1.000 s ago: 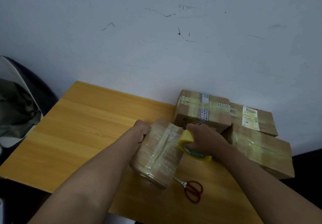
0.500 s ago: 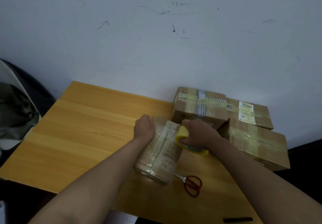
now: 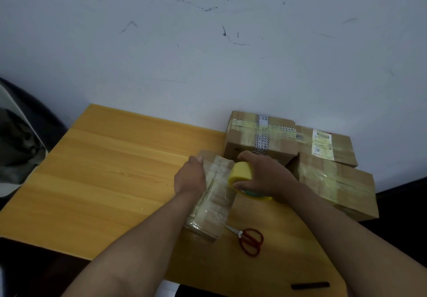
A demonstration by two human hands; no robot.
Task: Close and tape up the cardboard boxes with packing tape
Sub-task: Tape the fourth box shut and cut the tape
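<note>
From the head camera, the left hand (image 3: 190,176) grips the left side of a small taped box (image 3: 213,198), fingers curled over its top edge. The right hand (image 3: 265,176) is wrapped around a yellow roll of packing tape (image 3: 241,173), pressed against the box's right side. Just below the right hand, red scissors (image 3: 250,240) lie on the counter (image 3: 111,172). Beyond and right of that hand sit larger taped boxes (image 3: 300,156)
</note>
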